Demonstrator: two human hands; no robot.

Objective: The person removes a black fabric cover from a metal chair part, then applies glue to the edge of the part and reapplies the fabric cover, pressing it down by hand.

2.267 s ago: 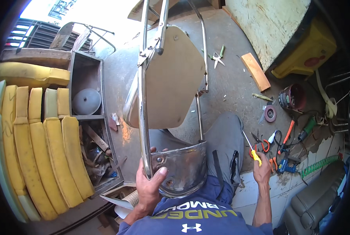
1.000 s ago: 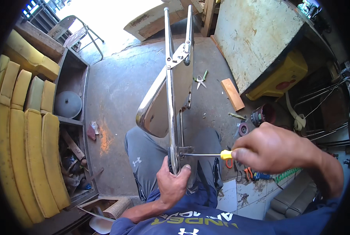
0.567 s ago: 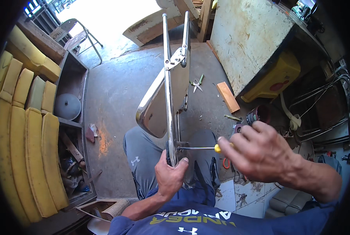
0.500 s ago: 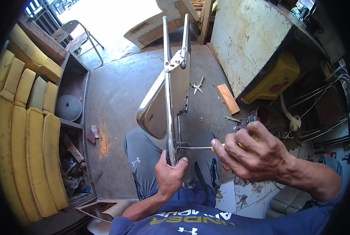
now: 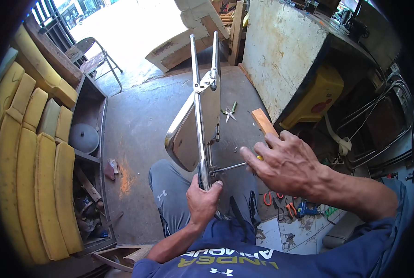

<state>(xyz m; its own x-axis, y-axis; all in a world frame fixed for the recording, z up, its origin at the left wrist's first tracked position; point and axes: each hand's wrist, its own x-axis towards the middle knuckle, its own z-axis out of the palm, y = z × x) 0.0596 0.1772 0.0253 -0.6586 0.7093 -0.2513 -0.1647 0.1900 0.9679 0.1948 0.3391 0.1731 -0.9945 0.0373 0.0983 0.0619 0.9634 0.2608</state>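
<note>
Left hand (image 5: 204, 200): my fingers wrapped round the chair (image 5: 199, 129), likely steadying it | Right hand (image 5: 288, 166): my fingers curled round the screwdriver (image 5: 232, 167), tip at the chair, seemingly for turning | Chair: near end between my legs (image 5: 171, 194)

Glossy, smooth metal chair frame (image 5: 200, 129)

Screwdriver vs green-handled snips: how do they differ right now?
Place: the screwdriver is in the right hand, its shaft reaching to the chair frame; the snips lie on the floor.
Handle: the screwdriver's is yellow, mostly hidden by the hand; the snips show green.
Shape: the screwdriver has one straight shaft; the snips have two blades, spread apart.
Shared: both are hand tools with metal working ends.
</note>
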